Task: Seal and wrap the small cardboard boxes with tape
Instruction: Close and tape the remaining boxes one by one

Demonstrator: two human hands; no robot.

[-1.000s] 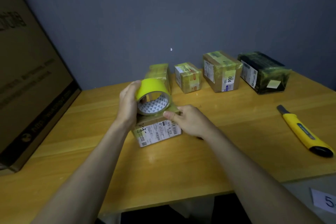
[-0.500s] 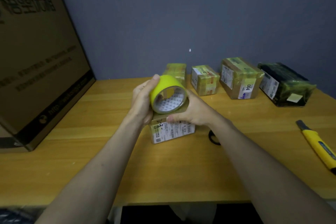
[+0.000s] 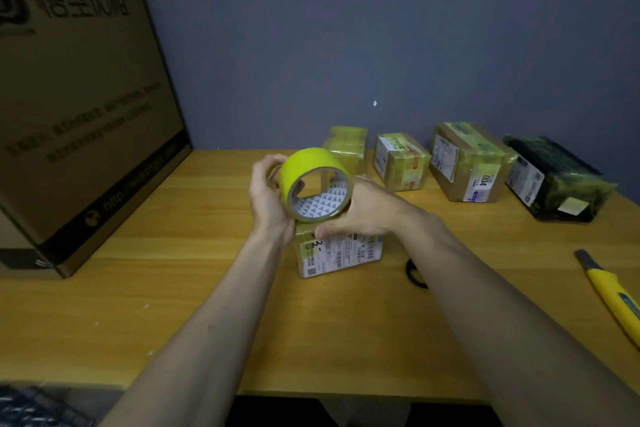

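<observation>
Since the earlier frame, the yellow tape roll [image 3: 313, 184] is sitting higher above the small labelled box [image 3: 341, 251] on the table [image 3: 173, 288]. The left hand [image 3: 268, 198] is curling around the roll's left side; the right hand [image 3: 363, 210] is pinching its lower right edge, thumb against the box top.

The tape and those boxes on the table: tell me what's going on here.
A person is taping up small cardboard boxes. The left hand holds a roll of yellow tape just above a labelled box on the wooden table, while the right hand grips the roll's other side, thumb at the box's top edge. Four taped boxes line the wall. A yellow utility knife lies at right.
</observation>
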